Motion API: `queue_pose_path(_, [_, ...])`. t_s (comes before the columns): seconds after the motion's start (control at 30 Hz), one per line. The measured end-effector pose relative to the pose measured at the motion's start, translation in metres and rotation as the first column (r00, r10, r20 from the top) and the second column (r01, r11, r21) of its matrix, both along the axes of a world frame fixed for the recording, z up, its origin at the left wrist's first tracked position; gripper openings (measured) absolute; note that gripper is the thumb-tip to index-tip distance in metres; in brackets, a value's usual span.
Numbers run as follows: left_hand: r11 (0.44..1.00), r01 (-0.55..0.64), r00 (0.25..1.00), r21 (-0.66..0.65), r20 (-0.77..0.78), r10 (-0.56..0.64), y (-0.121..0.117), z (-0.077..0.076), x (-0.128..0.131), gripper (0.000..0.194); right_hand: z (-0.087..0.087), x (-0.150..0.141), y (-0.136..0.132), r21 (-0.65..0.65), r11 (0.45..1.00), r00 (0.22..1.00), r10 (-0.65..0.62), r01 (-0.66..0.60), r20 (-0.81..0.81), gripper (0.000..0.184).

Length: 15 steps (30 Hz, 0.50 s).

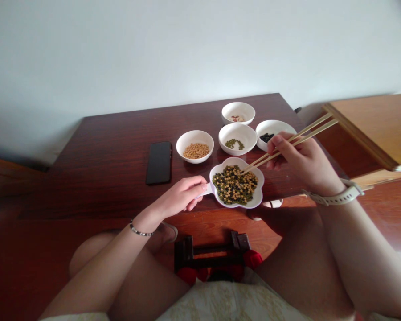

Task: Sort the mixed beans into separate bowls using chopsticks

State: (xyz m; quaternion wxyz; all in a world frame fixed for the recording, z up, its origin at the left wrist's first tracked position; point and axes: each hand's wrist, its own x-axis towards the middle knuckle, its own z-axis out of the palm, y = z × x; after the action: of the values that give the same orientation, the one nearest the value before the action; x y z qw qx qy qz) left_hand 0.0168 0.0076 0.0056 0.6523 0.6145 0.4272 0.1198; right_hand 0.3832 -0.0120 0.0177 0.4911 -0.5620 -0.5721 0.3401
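Note:
My left hand (187, 192) is closed round the short handle of a white flower-shaped dish (261, 189) at the table's front edge. Mixed beans (232, 185), yellow, green and black, cover the dish's bottom. In my right hand (297, 156) is a pair of chopsticks (316, 125), their tips down among the beans. Behind the dish stand a white bowl of soybeans (196, 150), a bowl with a few green beans (234, 144) and a bowl of dark beans (266, 137), partly covered by my right hand. Farther back, another white bowl (239, 107) holds some reddish and pale pieces.
A black phone (158, 162) lies on the dark wooden table (113, 142), left of the bowls. The table's far edge is close to a pale wall (153, 53). A lighter wooden piece of furniture (377, 129) stands at the right. Under the table's front edge is a dark stool-like frame (214, 256).

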Motion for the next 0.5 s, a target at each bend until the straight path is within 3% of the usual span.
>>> queue_pose_path(0.5, [1.000, -0.002, 1.000, -0.003, -0.007, 0.002, -0.0010, 0.0025, 0.0010, 0.038, 0.0012, -0.0029, -0.0004, 0.007, 1.000, 1.000, -0.012, 0.012, -0.019, 0.077])
